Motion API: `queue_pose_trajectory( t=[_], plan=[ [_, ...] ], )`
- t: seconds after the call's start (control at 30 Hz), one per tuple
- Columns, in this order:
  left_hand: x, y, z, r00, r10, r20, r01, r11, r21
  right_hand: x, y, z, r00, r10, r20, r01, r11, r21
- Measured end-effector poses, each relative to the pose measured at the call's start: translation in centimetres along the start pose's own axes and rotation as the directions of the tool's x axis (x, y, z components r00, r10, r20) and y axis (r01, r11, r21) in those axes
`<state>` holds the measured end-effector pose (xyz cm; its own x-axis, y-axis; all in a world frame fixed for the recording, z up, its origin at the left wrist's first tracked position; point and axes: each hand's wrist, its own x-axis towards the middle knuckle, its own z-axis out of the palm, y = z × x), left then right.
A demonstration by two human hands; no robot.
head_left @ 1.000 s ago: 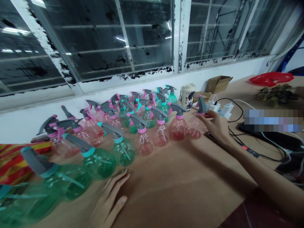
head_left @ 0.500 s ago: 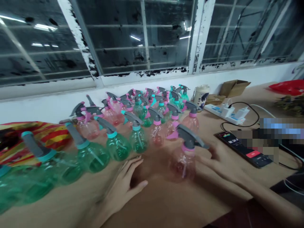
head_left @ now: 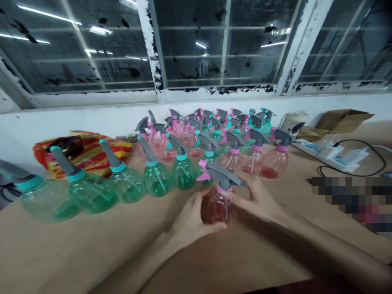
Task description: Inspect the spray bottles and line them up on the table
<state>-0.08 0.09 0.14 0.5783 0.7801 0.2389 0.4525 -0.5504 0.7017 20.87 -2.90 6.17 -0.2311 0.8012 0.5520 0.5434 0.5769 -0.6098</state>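
A pink spray bottle with a grey trigger head and pink collar stands upright on the table in front of me. My left hand curves around the left side of its round body, thumb across the front. At its neck, the fingers of my right hand close on the collar from the right, below the grey lever. Beyond my left hand runs a slanting row of green spray bottles with turquoise collars. Farther back, pink spray bottles and more green ones stand crowded together, partly hiding each other.
A red and yellow striped bag lies at the left by the wall. At the right are a white power strip with plugs and a black cable, a white cup and an open cardboard box. Windows rise behind the table.
My left hand has moved from lying open on the table onto the pink spray bottle. My right hand has come around to its collar. The view has turned left.
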Motion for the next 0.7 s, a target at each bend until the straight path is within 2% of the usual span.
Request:
queue_pose_trajectory(
  t=[0.13, 0.3, 0.4, 0.47, 0.6, 0.7],
  plan=[
    [0.1, 0.5, -0.3, 1.000, -0.007, 0.025, 0.007, 1.000, -0.004, 0.9, 0.6, 1.0, 0.998, 0.058, 0.025, -0.061, 0.988, 0.144],
    [0.0, 0.4, -0.7, 0.998, -0.045, 0.053, 0.044, 0.999, 0.023, 2.2, 0.6, 2.5, 0.977, 0.116, 0.180, -0.174, 0.917, 0.359],
    [0.1, 0.2, -0.8, 0.998, -0.046, 0.053, 0.045, 0.999, 0.031, 2.6, 0.5, 3.0, 0.980, 0.132, 0.146, -0.185, 0.871, 0.456],
    [0.2, 0.0, -1.0, 0.998, -0.026, 0.057, 0.025, 0.999, 0.022, 2.9, 0.6, 3.0, 0.982, 0.133, 0.136, -0.184, 0.846, 0.500],
    [0.5, -0.4, -1.5, 0.998, -0.019, 0.055, 0.017, 0.999, 0.043, 3.4, 0.9, 2.9, 0.972, 0.096, 0.214, -0.199, 0.820, 0.537],
    [0.8, -0.6, -2.0, 0.995, 0.049, 0.087, -0.058, 0.993, 0.099, 3.8, 1.5, 3.1, 0.983, 0.086, 0.164, -0.161, 0.836, 0.524]
  ],
)
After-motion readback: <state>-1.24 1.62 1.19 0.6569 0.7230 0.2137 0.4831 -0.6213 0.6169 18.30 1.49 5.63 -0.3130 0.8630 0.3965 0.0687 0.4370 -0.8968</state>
